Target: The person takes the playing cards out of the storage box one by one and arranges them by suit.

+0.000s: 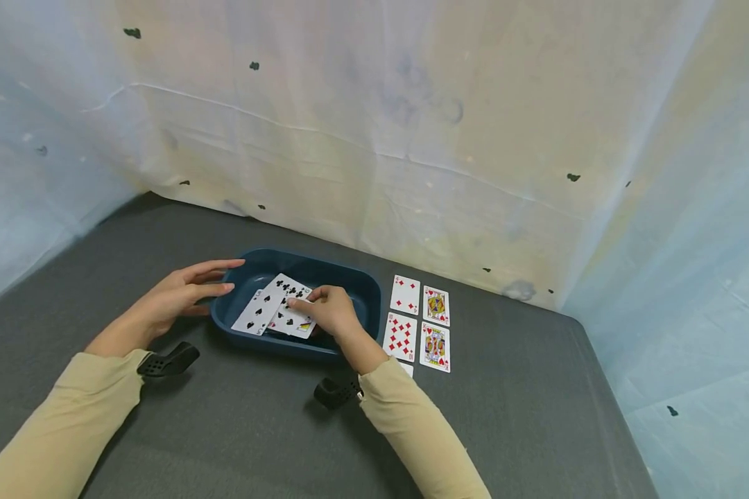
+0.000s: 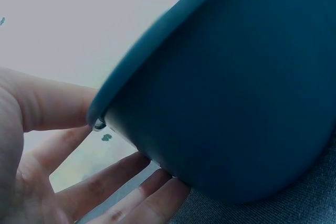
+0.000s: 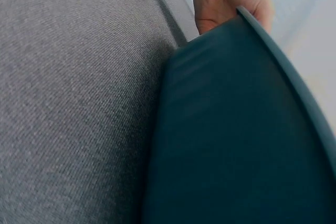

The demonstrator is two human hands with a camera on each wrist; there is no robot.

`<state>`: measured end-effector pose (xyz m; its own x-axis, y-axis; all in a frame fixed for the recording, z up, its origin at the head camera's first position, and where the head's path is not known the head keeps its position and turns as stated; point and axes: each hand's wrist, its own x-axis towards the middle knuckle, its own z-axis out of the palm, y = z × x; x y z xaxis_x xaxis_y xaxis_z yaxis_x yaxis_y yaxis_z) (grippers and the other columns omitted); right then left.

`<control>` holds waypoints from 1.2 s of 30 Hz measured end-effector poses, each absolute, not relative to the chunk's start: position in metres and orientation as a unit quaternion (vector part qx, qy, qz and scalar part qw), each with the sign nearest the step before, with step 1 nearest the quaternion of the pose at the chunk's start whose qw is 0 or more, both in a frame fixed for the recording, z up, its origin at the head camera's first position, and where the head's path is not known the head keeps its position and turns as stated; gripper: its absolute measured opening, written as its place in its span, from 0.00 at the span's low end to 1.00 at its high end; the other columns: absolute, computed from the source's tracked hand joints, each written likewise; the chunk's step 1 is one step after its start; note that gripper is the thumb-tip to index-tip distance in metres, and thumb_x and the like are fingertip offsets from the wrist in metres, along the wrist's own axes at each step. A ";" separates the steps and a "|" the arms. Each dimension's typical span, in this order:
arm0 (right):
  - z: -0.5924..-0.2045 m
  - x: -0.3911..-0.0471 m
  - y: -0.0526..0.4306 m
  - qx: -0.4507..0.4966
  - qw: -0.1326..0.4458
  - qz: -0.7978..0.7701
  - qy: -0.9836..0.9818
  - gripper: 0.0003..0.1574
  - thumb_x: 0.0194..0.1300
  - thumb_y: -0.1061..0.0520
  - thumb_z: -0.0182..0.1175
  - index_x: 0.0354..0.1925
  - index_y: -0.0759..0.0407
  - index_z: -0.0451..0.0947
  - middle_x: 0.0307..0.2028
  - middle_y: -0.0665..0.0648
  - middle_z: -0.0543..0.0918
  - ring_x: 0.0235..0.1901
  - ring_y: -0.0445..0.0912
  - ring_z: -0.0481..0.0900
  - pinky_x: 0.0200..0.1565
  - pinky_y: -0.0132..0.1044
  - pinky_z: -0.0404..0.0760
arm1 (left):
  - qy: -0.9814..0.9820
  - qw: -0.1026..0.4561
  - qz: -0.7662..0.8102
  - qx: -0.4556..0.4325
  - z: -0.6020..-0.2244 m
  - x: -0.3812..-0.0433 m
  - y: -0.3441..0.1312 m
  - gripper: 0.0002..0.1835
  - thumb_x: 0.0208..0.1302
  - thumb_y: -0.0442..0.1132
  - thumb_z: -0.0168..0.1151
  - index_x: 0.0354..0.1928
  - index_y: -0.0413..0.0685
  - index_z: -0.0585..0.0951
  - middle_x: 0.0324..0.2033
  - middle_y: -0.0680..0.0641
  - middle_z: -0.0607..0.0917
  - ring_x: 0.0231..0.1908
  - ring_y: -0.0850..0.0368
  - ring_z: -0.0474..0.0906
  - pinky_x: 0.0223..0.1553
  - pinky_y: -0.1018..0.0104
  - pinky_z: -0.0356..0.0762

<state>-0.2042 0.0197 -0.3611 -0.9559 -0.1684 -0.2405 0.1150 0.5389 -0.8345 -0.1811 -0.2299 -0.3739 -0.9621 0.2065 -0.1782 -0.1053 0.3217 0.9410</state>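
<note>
A dark blue plastic bin [image 1: 362, 277] stands on the table with several black-suit playing cards [image 1: 259, 308] lying face up and overlapping inside. My left hand [image 1: 181, 294] is at the bin's left end. Its fingers are extended, and in the left wrist view the thumb touches the rim while the fingertips lie against the outer wall. My right hand [image 1: 333, 312] reaches over the near rim and pinches a playing card [image 1: 292, 320] between thumb and fingers above the others. The right wrist view shows the bin's outer wall [image 3: 220, 124] and the left hand beyond it.
To the right of the bin, red-suit cards lie face up in two columns, among them the four of diamonds [image 1: 405, 294], ten of diamonds [image 1: 400, 337] and king of hearts [image 1: 435, 346]. My right forearm partly covers another card [image 1: 407, 369]. Pale sheeting [image 1: 412, 138] hangs behind the grey table [image 1: 524, 416].
</note>
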 end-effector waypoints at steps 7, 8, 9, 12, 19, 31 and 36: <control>-0.358 -0.203 0.027 -0.009 0.159 -0.481 0.862 0.21 0.53 0.46 0.72 0.35 0.59 0.78 0.16 0.49 0.74 0.12 0.40 0.68 0.16 0.29 0.70 | 0.802 0.136 0.580 0.028 -0.373 -0.181 -0.230 0.38 0.68 0.51 0.58 0.74 0.50 0.55 0.74 0.35 0.49 0.70 0.29 0.50 0.59 0.26 0.56; -0.357 -0.203 0.030 -0.007 0.157 -0.476 0.865 0.22 0.53 0.45 0.73 0.36 0.59 0.78 0.16 0.48 0.74 0.12 0.41 0.67 0.16 0.29 0.69 | 0.803 0.136 0.580 0.028 -0.373 -0.181 -0.230 0.38 0.68 0.51 0.58 0.74 0.50 0.55 0.74 0.35 0.49 0.70 0.29 0.50 0.59 0.26 0.56; -0.356 -0.203 0.032 -0.004 0.156 -0.472 0.868 0.23 0.52 0.44 0.73 0.37 0.58 0.78 0.15 0.48 0.73 0.12 0.41 0.66 0.16 0.30 0.68 | 0.803 0.136 0.580 0.027 -0.374 -0.182 -0.230 0.38 0.68 0.51 0.58 0.74 0.51 0.55 0.74 0.35 0.49 0.70 0.29 0.50 0.59 0.26 0.56; -0.352 -0.205 0.041 -0.007 0.159 -0.464 0.871 0.24 0.51 0.43 0.73 0.39 0.56 0.78 0.15 0.49 0.72 0.12 0.42 0.64 0.17 0.32 0.67 | 0.803 0.135 0.579 0.026 -0.376 -0.182 -0.231 0.38 0.68 0.51 0.58 0.74 0.51 0.55 0.74 0.36 0.48 0.70 0.30 0.50 0.59 0.26 0.57; -0.337 -0.203 0.071 -0.072 0.189 -0.457 0.866 0.26 0.52 0.51 0.73 0.47 0.59 0.78 0.16 0.51 0.76 0.11 0.42 0.70 0.20 0.36 0.76 | 0.804 0.134 0.578 0.028 -0.377 -0.184 -0.232 0.38 0.68 0.52 0.58 0.74 0.52 0.55 0.74 0.37 0.49 0.70 0.30 0.49 0.59 0.26 0.57; -0.333 -0.186 0.115 -0.089 0.180 -0.539 0.818 0.30 0.60 0.62 0.66 0.61 0.52 0.73 0.39 0.60 0.76 0.19 0.43 0.82 0.29 0.35 0.83 | 0.808 0.132 0.574 0.030 -0.376 -0.184 -0.231 0.38 0.68 0.52 0.57 0.75 0.53 0.54 0.74 0.37 0.47 0.70 0.30 0.49 0.58 0.25 0.56; -0.337 -0.180 0.125 -0.094 0.173 -0.571 0.797 0.38 0.60 0.66 0.64 0.67 0.48 0.68 0.46 0.65 0.74 0.18 0.44 0.80 0.32 0.39 0.84 | 0.806 0.133 0.575 0.034 -0.378 -0.185 -0.231 0.38 0.68 0.52 0.57 0.75 0.53 0.54 0.75 0.37 0.47 0.70 0.30 0.49 0.58 0.25 0.56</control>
